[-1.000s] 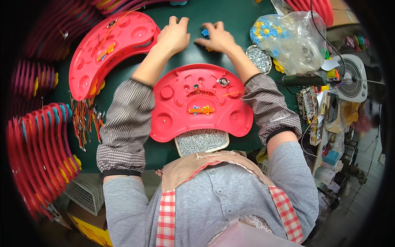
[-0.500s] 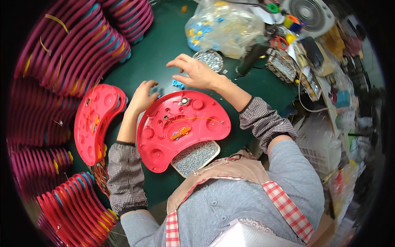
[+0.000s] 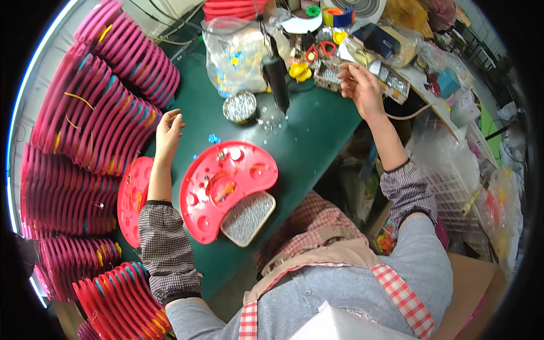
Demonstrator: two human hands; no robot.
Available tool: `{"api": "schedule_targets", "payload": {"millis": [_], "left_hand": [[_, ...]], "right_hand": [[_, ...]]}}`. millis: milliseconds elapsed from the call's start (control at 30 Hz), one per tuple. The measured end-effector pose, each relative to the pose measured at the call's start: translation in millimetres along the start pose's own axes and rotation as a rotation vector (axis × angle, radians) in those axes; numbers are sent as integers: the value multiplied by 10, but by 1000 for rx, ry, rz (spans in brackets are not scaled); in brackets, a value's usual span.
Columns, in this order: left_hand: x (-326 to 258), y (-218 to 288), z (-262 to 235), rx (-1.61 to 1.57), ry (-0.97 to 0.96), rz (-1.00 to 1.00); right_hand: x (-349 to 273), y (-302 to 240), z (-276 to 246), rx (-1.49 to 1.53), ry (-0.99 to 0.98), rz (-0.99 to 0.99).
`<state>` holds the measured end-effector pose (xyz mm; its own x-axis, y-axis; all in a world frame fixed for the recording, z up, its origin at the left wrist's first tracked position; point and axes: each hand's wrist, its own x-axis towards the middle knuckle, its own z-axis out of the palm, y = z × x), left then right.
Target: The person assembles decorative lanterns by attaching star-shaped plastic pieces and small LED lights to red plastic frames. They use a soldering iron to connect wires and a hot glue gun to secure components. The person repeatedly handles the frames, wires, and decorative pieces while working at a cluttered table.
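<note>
The red kidney-shaped plastic tray [image 3: 226, 190] lies flat on the green table [image 3: 317, 141], in front of the person and just right of the left forearm. Small coloured parts sit in its moulded recesses. It looks like light, stiff, thin-walled plastic with a smooth and probably slippery face; the rim is judged the safest place to grip, held level so the loose parts stay in place. A second red tray [image 3: 131, 199] lies partly under the left forearm.

The left hand [image 3: 168, 131] hovers above the table beyond the tray, fingers loosely spread and holding nothing, near a small blue piece [image 3: 213, 138]. The right hand [image 3: 361, 86] is raised over the clutter at the far right edge, fingers half curled; whether it pinches something small cannot be told.

A shallow tray of small metal bits [image 3: 247, 217] touches the red tray's near edge, and a round tin of similar bits [image 3: 239, 106] stands further back, beside a black hand tool [image 3: 276, 79] and a clear bag of yellow and blue parts [image 3: 238, 54].

Stacks of pink and red trays [image 3: 90, 130] crowd the left side. The workspace is tight.
</note>
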<state>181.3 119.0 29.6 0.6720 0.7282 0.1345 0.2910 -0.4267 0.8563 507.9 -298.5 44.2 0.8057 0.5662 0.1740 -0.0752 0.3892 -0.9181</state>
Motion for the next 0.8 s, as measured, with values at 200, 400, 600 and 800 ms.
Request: {"api": "schedule_targets", "payload": {"millis": [200,400,600,800], "left_hand": [[1579,251,89,-18,65,201],[2656,284,1198,75,-451,455],[2362,936,1711,341,-1031,167],[3623,1125,1073,-481,-112,-372]], "right_hand": [[2315,436,394,260,-84,228],[4319,1507,1065,252,83,455],[5409,2264,1224,206,322,541],[5489,2573,1684,536,164,722]]}}
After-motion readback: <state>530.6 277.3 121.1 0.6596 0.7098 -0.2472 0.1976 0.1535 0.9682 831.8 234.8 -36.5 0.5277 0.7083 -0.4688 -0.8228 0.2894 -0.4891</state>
